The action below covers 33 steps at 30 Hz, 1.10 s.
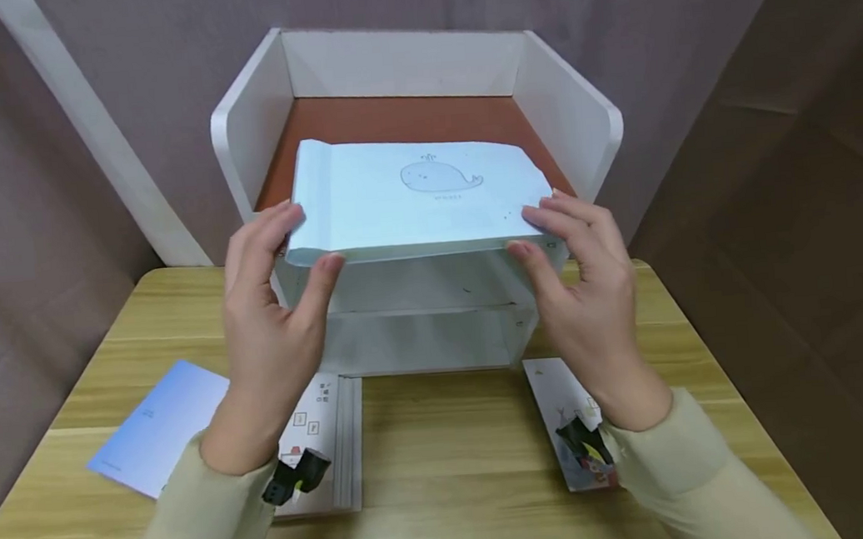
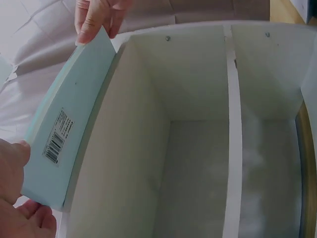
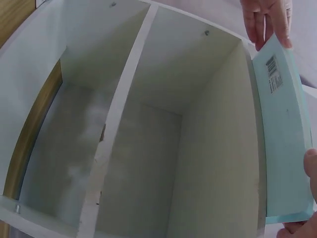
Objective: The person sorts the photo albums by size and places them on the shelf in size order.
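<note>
A pale blue flat box with a whale drawing on top lies level at the front edge of the white shelf unit's brown top board. Whether its underside touches the board cannot be told. My left hand grips the left end, thumb at the front side and fingers at the end. At the right end my right hand holds it likewise, thumb at the front and fingertips on top. Both wrist views show a barcode label on the box's front side.
Below the board are the unit's two open compartments, split by a white shelf. On the wooden table lie a blue booklet, a stack of white booklets at left, and another booklet at right. Curtains hang behind.
</note>
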{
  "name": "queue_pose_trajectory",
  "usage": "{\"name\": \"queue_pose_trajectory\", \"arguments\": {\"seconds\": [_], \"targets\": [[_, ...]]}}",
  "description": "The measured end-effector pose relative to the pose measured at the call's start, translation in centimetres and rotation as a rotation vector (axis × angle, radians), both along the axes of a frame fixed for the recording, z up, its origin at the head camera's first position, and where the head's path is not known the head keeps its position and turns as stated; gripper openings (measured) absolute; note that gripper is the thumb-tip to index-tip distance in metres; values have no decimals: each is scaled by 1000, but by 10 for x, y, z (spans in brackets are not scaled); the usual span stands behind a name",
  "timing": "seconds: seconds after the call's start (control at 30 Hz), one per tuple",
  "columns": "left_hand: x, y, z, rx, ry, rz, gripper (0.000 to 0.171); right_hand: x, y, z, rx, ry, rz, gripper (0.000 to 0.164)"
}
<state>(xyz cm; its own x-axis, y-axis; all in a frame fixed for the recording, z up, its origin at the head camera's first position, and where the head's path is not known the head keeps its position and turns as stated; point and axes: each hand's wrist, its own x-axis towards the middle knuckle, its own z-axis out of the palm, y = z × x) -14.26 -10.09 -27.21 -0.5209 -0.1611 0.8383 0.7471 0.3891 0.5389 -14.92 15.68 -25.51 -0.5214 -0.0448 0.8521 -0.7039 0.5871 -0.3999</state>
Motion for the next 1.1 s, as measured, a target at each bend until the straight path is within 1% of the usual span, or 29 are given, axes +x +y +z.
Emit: {"name": "queue_pose_trajectory", "arguments": {"seconds": [0.07, 0.13, 0.23, 0.3, 0.37, 0.47, 0.57, 0.67, 0.77, 0.83, 0.9, 1.0, 1.1], "targets": [[-5, -2, -2, -38, -5, 36, 44, -4, 1, -1, 21, 9, -4, 32], [-8, -4, -2, -59, -10, 53, 41, -7, 1, 0, 39, 17, -10, 30], [-11, -6, 0, -91, -11, 72, 34, -10, 0, 2, 45, 27, -19, 27], [-13, -7, 3, -123, -4, 93, 30, -13, -1, 4, 72, 39, -35, 24], [-15, -7, 6, -157, 14, 115, 24, -16, -2, 6, 104, 55, -53, 22], [-19, -6, 11, -207, 48, 160, 15, -20, -4, 8, 122, 82, -74, 19], [-23, -5, 15, -237, 83, 202, 10, -22, -7, 11, 133, 97, -96, 16], [-27, -6, 19, -268, 86, 233, 12, -24, -8, 14, 179, 94, -122, 18], [-30, -7, 22, -329, 68, 251, 17, -28, -7, 17, 253, 100, -147, 22], [-31, -7, 23, -388, 62, 255, 22, -31, -7, 16, 294, 112, -157, 25], [-31, -6, 22, -451, 44, 253, 29, -34, -6, 15, 333, 121, -170, 28], [-30, -5, 19, -518, 16, 251, 40, -37, -5, 11, 378, 111, -178, 35], [-31, -4, 16, -542, 2, 255, 45, -40, -4, 9, 412, 86, -183, 41]]}}
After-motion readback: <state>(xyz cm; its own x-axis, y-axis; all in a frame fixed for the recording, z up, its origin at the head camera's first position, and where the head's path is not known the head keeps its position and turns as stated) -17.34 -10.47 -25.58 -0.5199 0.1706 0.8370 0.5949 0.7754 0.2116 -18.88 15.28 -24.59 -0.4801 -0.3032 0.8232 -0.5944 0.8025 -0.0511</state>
